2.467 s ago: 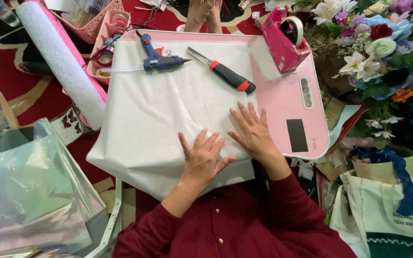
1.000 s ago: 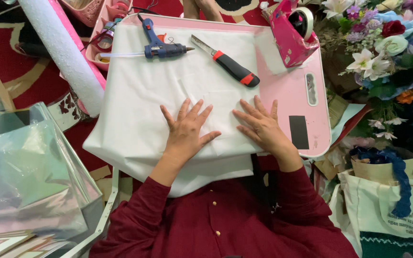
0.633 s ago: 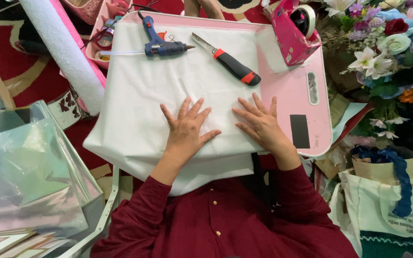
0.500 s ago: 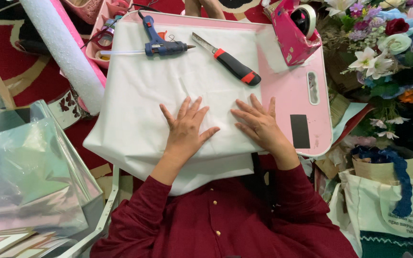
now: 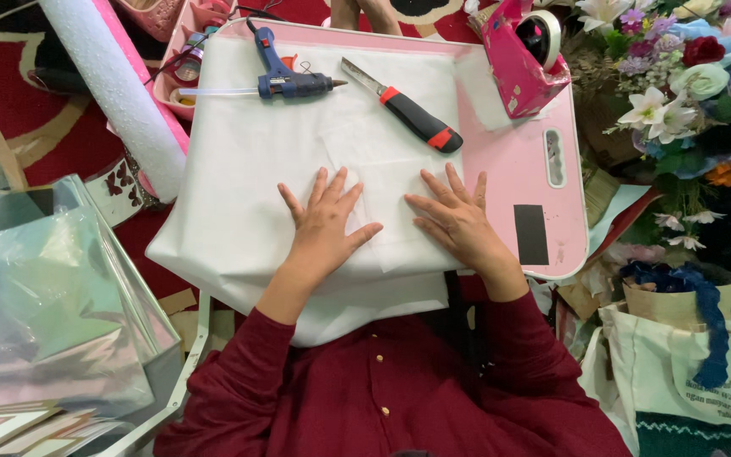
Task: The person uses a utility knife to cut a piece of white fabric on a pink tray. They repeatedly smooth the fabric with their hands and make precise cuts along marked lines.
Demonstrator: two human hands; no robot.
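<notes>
White paper (image 5: 239,186), several sheets deep, spread across most of pink board (image 5: 552,110), near edge drooping off the board toward the maroon shirt. Risk of the whole stack sliding lapward under any push, with nothing pinning the far side but two tools. Smaller white piece (image 5: 391,190) lying on top near the middle, partly under both palms, and likely to skew or crease if pressed unevenly.

Left hand (image 5: 325,224) flat on the sheets, fingers spread wide, holding nothing. Right hand (image 5: 458,222) just beside it, also flat and fanned, fingertips pointing up the board, empty as well. Both apart from the tools, though not far.

Utility knife (image 5: 412,117) resting at an angle on the paper just beyond the right hand, blade out toward the far edge: danger of a nick to fingers or a slit in the sheet with any forward sweep.

Blue glue gun (image 5: 285,80) lying on its side at the far edge of the paper, nozzle near the knife's blade. Chance of drips marking or sticking the sheet; hot or cold, cannot tell.
</notes>
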